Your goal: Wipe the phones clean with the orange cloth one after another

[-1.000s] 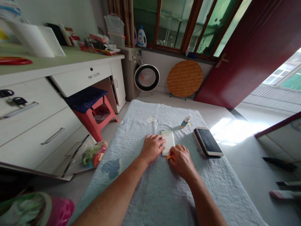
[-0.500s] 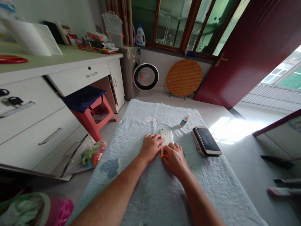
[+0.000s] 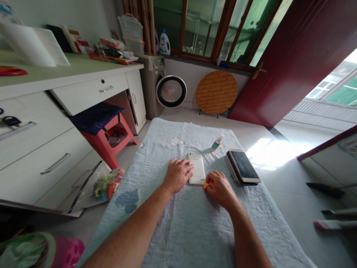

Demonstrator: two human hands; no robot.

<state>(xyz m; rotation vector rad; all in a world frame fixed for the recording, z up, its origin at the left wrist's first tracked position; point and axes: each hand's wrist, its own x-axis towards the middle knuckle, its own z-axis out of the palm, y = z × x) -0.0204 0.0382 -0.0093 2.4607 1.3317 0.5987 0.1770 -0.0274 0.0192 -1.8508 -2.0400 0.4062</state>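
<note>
A white smartphone point(image 3: 197, 169) lies back side up on the cloth-covered table. My left hand point(image 3: 177, 175) rests along its left edge, fingers extended and fingertips on the phone's back. At the phone's lower right corner, my right hand point(image 3: 220, 186) is closed around a small orange cloth point(image 3: 208, 185), most of which is hidden in the fingers. Beyond the phone, to the right, stands a small spray bottle point(image 3: 216, 143) with a white top. Further right lies a stack of phones point(image 3: 244, 167), the top one with its dark screen up.
A pale blue quilted cloth point(image 3: 178, 227) covers the table. Left of it are a red stool point(image 3: 111, 137), a plastic bag of colourful items point(image 3: 104, 186) and a white desk point(image 3: 92, 91). Behind are a washing machine with its door open point(image 3: 171, 91) and a round wooden tabletop point(image 3: 216, 91).
My right hand has moved right with the orange cloth, from over the phone's lower part to its lower right corner, uncovering the phone's bottom. My left hand stays on the phone.
</note>
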